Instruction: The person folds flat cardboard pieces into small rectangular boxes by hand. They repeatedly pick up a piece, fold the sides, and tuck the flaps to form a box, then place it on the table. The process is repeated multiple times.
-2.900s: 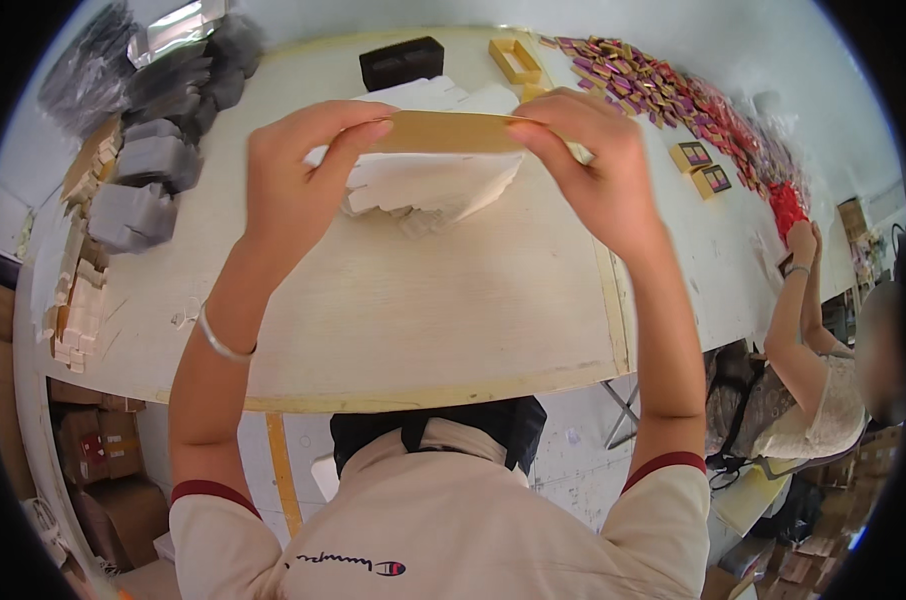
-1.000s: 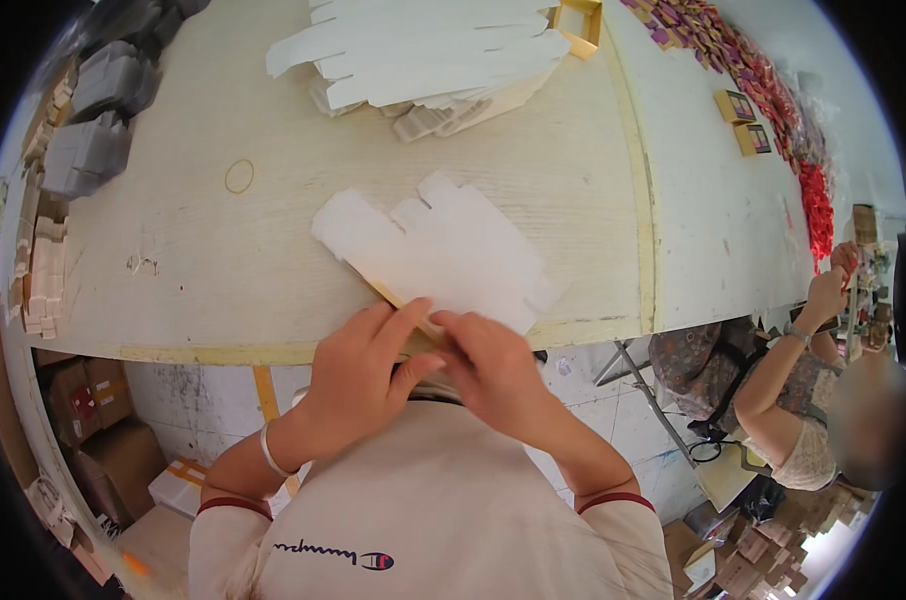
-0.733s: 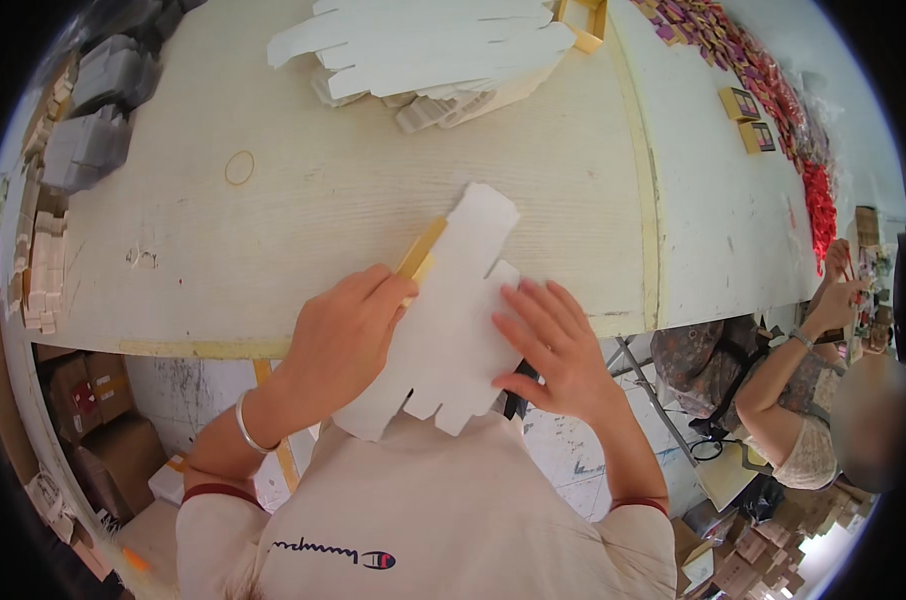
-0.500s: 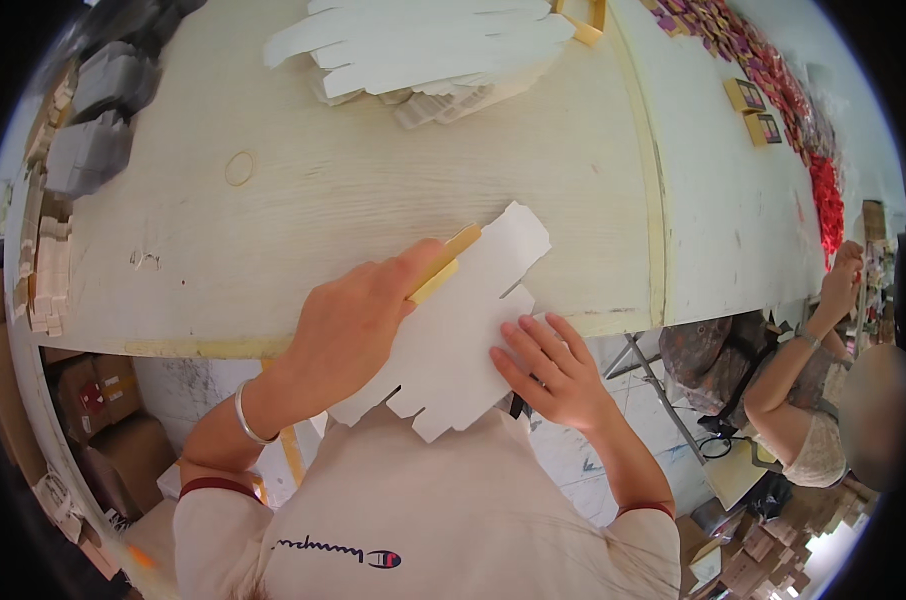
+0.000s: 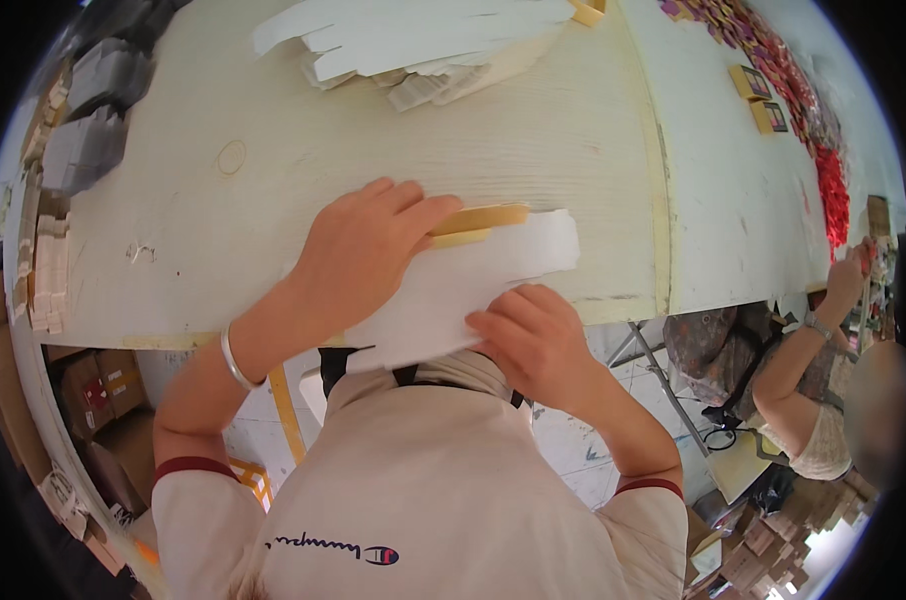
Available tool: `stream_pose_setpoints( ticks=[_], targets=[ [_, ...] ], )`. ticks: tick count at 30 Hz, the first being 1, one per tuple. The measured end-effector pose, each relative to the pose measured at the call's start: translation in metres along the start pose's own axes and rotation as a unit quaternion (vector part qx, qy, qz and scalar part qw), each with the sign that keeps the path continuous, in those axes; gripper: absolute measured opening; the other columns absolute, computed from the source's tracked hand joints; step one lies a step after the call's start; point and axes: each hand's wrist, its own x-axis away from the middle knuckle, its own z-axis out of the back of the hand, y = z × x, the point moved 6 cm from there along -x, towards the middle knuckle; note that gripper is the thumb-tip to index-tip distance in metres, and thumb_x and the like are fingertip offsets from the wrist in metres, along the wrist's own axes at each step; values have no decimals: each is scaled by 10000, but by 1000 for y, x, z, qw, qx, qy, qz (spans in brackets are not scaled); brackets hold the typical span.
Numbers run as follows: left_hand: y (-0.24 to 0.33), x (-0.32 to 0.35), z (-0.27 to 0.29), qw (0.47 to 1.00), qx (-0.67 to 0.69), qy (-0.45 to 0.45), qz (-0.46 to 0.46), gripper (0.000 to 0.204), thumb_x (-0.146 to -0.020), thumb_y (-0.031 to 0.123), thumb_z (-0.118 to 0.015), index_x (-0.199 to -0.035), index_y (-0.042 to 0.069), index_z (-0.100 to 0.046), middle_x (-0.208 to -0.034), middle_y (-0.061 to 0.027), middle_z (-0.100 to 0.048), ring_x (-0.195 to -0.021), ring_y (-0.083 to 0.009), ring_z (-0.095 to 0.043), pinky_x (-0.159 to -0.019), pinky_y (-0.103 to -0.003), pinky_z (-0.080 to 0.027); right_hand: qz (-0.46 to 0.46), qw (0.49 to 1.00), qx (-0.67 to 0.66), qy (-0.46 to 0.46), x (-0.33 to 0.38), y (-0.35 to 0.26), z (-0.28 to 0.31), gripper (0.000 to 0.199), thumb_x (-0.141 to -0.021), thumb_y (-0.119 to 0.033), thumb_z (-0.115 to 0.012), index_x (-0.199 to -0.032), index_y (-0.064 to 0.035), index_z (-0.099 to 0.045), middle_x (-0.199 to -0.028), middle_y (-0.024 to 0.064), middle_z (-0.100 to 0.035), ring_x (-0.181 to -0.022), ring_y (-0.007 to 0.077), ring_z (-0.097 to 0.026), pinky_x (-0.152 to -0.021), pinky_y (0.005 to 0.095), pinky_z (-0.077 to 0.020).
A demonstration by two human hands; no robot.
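White die-cut card [image 5: 473,285] lay flat on the desk [image 5: 273,200] edge; left hand [image 5: 358,250] pressed it, fingers spread; right hand [image 5: 528,335] pinned its near edge, fingers curled.

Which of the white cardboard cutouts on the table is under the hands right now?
The single flat cutout at the table's near edge, pressed by both hands; the others lie heaped in a pile at the far side.

Pale wooden table [image 5: 273,180]: white card stack [image 5: 423,40] far, grey boxes [image 5: 88,110] left, flat card blank [image 5: 463,285] near edge.
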Motion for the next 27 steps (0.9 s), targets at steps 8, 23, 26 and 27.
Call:
stream_pose_setpoints(
  ticks=[8,23,26,27],
  targets=[
    [24,32,48,993,8,78,-86,279,-727,188,-755,-965,84,-652,-988,-68,-589,-832,-249,-550,-708,-375,-455,-78,997,-9,-26,-14,11,-9,147,-776,-68,-696,-883,-72,-594,-725,49,-483,-592,227,-475,-548,349,-388],
    [32,82,-9,986,-60,79,-134,294,-729,102,-699,-996,-14,-656,-1004,-101,-629,-869,-228,-591,-705,-336,-511,82,969,226,-60,11,-7,-26,443,-797,-248,-686,-1131,33,-613,-1047,100,-523,-947,222,-527,-799,347,-446],
    [36,78,-6,982,-77,94,-146,264,-693,44,-652,-950,-10,-650,-935,-87,-618,-804,-197,-584,-682,-298,-513,89,966,234,-68,7,-12,-22,417,-783,-213,-678,-1114,33,-616,-1002,92,-524,-914,222,-518,-763,332,-440],
    [37,76,-5,981,-80,93,-149,261,-685,42,-648,-940,-9,-648,-921,-89,-614,-788,-197,-578,-669,-298,-513,87,970,220,-56,5,-13,-18,399,-776,-183,-670,-1106,33,-617,-973,88,-520,-887,220,-513,-742,331,-437]
  ],
)
